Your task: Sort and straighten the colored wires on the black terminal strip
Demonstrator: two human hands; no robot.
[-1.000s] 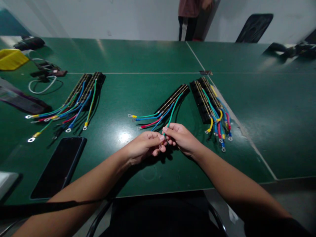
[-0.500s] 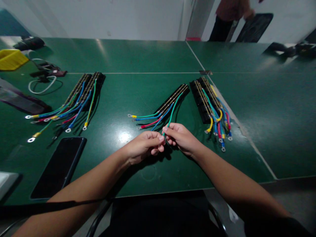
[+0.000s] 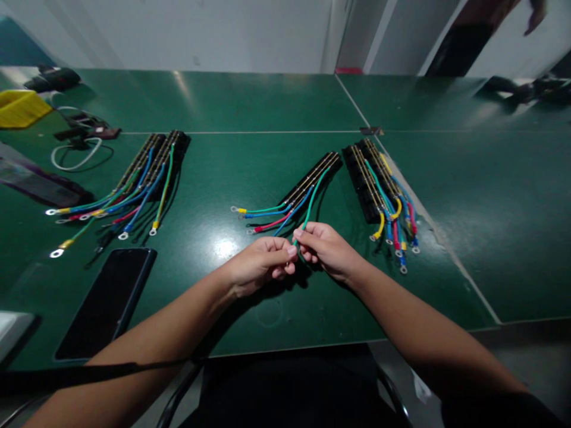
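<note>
A green wire (image 3: 313,199) runs from the far end of a black strip with brass-coloured rails (image 3: 311,180) down into my hands. My right hand (image 3: 328,246) pinches this wire between thumb and forefinger. Close beside it, my left hand (image 3: 265,261) is closed on the wire's lower end, which its fingers hide. From the same strip, blue, red and green wires with ring terminals, one a red-sleeved terminal (image 3: 254,230), spread to the left on the table.
Two similar wired strips (image 3: 163,160) lie to the left, and another pair (image 3: 372,184) to the right. A phone (image 3: 107,303) rests near my left forearm. Cables (image 3: 84,139) and a yellow container (image 3: 22,109) are at the far left. Beyond the table stands a person (image 3: 473,35).
The person behind the table has moved to the right, and the dark chair back there no longer shows. My hands hold almost the same position on the green wire.
</note>
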